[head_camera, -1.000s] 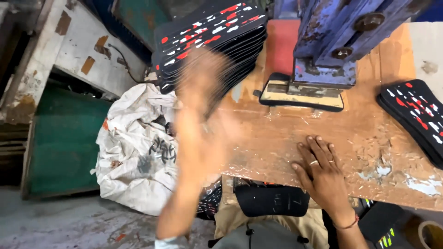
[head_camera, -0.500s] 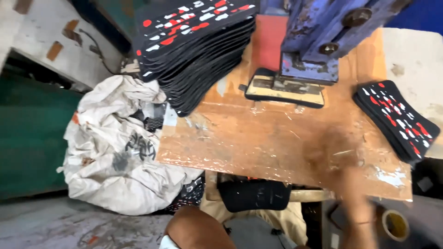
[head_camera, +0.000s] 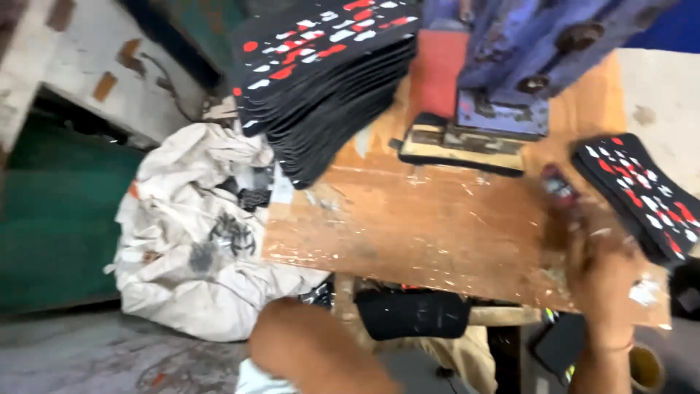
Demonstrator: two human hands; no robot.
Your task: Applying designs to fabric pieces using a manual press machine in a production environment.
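My right hand (head_camera: 601, 266) is blurred over the right end of the wooden table (head_camera: 437, 226). Its fingers grip a small black piece with red and white marks (head_camera: 558, 182). Just right of it lies a short stack of the same patterned black pieces (head_camera: 642, 193). A tall leaning stack of these pieces (head_camera: 328, 66) fills the table's far left. Only my left arm (head_camera: 313, 350) shows at the bottom edge; its hand is out of sight.
A blue press machine (head_camera: 510, 66) stands at the back of the table over a flat die block (head_camera: 459, 149). A crumpled white sack (head_camera: 197, 241) lies on the floor to the left. A black pad (head_camera: 412, 314) sits below the table's front edge.
My right hand has come up from the lower right onto the table beside the short stack, with a patterned piece now in its fingers. My left hand has dropped out of view. The camera shifted.
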